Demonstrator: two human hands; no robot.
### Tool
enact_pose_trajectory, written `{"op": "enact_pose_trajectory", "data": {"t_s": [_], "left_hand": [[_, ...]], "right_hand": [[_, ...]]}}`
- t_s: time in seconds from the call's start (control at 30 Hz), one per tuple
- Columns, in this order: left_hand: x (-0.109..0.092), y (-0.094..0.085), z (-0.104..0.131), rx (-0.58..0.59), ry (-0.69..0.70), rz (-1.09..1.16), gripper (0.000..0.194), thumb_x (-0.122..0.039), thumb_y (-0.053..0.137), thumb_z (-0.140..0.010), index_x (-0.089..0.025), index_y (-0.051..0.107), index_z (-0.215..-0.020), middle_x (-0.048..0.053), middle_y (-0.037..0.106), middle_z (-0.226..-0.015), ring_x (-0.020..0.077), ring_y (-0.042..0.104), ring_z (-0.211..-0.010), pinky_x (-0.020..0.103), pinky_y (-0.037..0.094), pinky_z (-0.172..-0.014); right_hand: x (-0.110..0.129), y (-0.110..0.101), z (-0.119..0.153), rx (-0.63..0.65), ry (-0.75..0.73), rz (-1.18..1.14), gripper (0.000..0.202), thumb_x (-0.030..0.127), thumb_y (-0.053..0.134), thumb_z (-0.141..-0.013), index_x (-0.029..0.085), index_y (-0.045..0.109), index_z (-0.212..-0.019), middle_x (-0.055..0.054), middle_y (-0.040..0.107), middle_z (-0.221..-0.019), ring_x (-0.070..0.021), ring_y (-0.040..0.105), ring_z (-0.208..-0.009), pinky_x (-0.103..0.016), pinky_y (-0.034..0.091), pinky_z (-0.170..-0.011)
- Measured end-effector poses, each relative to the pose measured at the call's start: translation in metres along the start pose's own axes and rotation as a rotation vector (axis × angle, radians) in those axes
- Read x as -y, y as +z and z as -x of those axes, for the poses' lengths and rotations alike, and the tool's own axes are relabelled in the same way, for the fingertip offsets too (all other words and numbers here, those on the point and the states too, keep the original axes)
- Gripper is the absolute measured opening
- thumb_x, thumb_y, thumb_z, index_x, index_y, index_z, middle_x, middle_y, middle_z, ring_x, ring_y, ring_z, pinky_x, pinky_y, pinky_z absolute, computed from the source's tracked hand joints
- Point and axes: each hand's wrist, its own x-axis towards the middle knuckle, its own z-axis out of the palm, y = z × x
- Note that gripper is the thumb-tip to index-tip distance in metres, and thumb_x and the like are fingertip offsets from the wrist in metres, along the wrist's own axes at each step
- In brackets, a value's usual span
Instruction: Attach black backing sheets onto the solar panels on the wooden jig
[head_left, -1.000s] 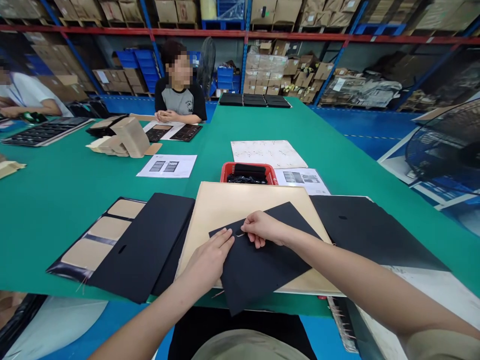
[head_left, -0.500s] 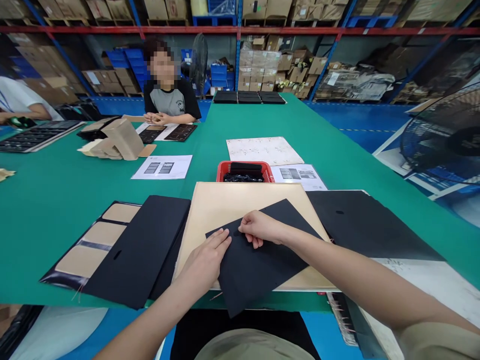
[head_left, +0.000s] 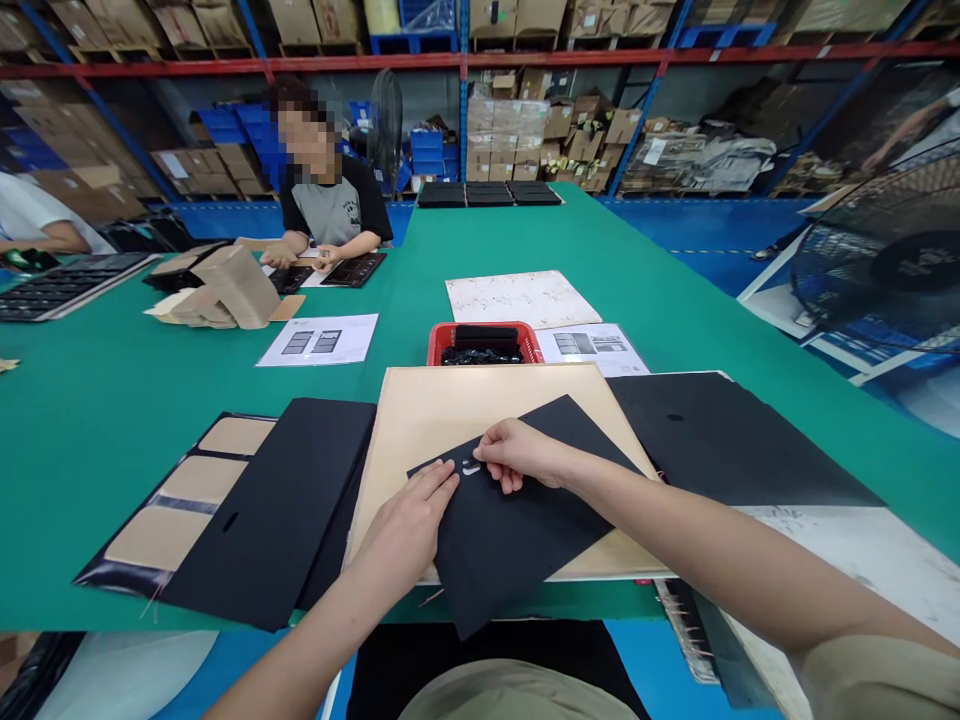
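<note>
Your black sheet [head_left: 517,530] is lying at a slant on the beige board [head_left: 442,400], right in front of you, with one corner poking off the near edge. Your left hand [head_left: 405,525] is flat on its 9 o'clock edge, fingers together, probably so it won't slide around. Your right hand [head_left: 521,455] has thumb and finger pinched together at the little slot [head_left: 470,467], toward the sheet's 10 o'clock; too small to tell what's between the tips. That flat left hand likely braces against any tug.

Further out, 9 o'clock has black sheets [head_left: 277,520] overlapping a tray with beige pads [head_left: 161,536], and there's another slotted sheet [head_left: 720,440] between 2 and 3. Easy reach either side, I'd guess. Red basket [head_left: 535,348] at 12, printed pages at 10 [head_left: 319,340] and 1, facing up, maybe for reference. Across the green counter [head_left: 630,270] at 11, there's a co-worker [head_left: 341,215].
</note>
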Motion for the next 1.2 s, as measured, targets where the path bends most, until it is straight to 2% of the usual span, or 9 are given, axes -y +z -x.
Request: {"op": "enact_pose_trajectory", "data": {"t_s": [0.57,0.8,0.97,1.2], "left_hand": [[0.0007,0.0008,0.0006,-0.002,-0.012,-0.005,0.052,0.001,0.035,-0.081,-0.015,0.054,-0.127,0.009,0.051,-0.137,0.0210,0.047,-0.126,0.036,0.042,-0.104],[0.0004,0.0004,-0.0002,0.002,-0.005,-0.008,0.052,0.001,0.034,-0.081,-0.012,0.054,-0.126,0.010,0.051,-0.136,0.0216,0.047,-0.126,0.037,0.042,-0.104],[0.0010,0.0007,-0.0002,-0.006,-0.009,-0.004,0.051,0.000,0.036,-0.081,-0.015,0.055,-0.126,0.009,0.052,-0.136,0.0210,0.048,-0.125,0.037,0.042,-0.104],[0.0000,-0.0025,-0.0010,0.010,0.007,-0.018,0.051,0.000,0.035,-0.081,-0.012,0.055,-0.126,0.011,0.052,-0.136,0.0225,0.049,-0.124,0.038,0.043,-0.103]], "right_hand": [[0.0032,0.0024,0.0014,0.015,-0.002,0.067,0.031,0.011,0.046,-0.084,0.016,0.048,-0.053,0.005,0.051,-0.041,-0.0064,0.049,-0.031,-0.014,0.035,-0.030],[0.0001,-0.0011,0.0014,0.001,0.002,-0.001,0.030,0.014,0.046,-0.086,0.017,0.046,-0.056,0.006,0.051,-0.044,-0.0058,0.050,-0.033,-0.014,0.035,-0.031],[0.0010,0.0010,0.0001,0.001,0.008,0.035,0.032,0.012,0.046,-0.085,0.017,0.047,-0.053,0.005,0.051,-0.042,-0.0071,0.050,-0.032,-0.015,0.036,-0.030],[0.0033,0.0022,0.0007,0.010,0.006,0.071,0.032,0.011,0.047,-0.084,0.016,0.047,-0.052,0.005,0.051,-0.041,-0.0069,0.050,-0.032,-0.014,0.036,-0.031]]}}
